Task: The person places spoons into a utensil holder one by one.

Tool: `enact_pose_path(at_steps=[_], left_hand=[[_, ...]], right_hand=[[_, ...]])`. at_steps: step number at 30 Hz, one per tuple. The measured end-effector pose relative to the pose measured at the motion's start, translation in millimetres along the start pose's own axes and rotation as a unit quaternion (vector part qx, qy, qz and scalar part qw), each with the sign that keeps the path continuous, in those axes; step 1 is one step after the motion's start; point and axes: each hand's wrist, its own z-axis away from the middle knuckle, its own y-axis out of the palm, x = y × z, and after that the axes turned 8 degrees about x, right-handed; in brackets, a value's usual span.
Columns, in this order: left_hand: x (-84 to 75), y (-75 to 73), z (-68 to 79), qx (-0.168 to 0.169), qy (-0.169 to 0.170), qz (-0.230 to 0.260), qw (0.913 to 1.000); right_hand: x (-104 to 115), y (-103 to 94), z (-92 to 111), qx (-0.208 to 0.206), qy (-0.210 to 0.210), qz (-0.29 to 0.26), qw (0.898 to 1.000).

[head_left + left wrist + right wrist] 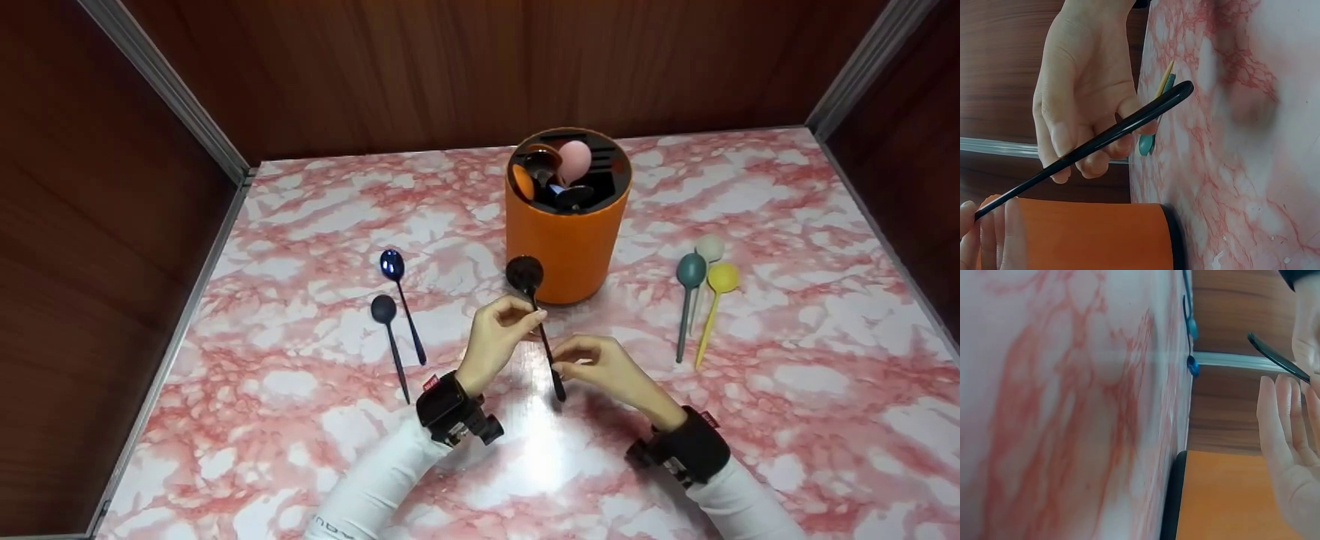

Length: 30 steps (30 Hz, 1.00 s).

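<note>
A black long-handled spoon hangs tilted above the table, its bowl up in front of the orange utensil holder. My left hand pinches the handle just below the bowl. Lower down, my right hand pinches the handle with thumb and forefinger. Seen in the left wrist view, the handle's thick end sticks out past the right fingers. The right wrist view shows the handle's end too, while the bowl is out of that view.
Inside the holder stand a pink spoon, an orange spoon and dark ones. A blue spoon and a dark grey spoon lie at left. Green, yellow and pale spoons lie at right.
</note>
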Motion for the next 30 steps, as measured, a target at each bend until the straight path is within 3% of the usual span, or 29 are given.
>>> enact_pose_path(at_steps=[7, 18, 24, 30], left_hand=[[-1.3, 2.3, 0.3, -0.005, 0.008, -0.018, 0.9998], [-3.1, 2.4, 0.5, 0.011, 0.007, -0.036, 0.9993], [-3.1, 0.2, 0.9, 0.033, -0.002, -0.008, 0.9994], [-5.3, -5.2, 1.9, 0.04, 0.017, 0.015, 0.9989]], right_hand=[[13.7, 3.2, 0.2, 0.002, 0.004, 0.008, 1.0], [-9.4, 2.5, -2.7, 0.006, 0.001, -0.033, 0.999], [-8.4, 2.6, -1.3, 0.006, 0.002, -0.042, 0.999], [-8.5, 0.4, -2.0, -0.005, -0.005, -0.016, 1.0]])
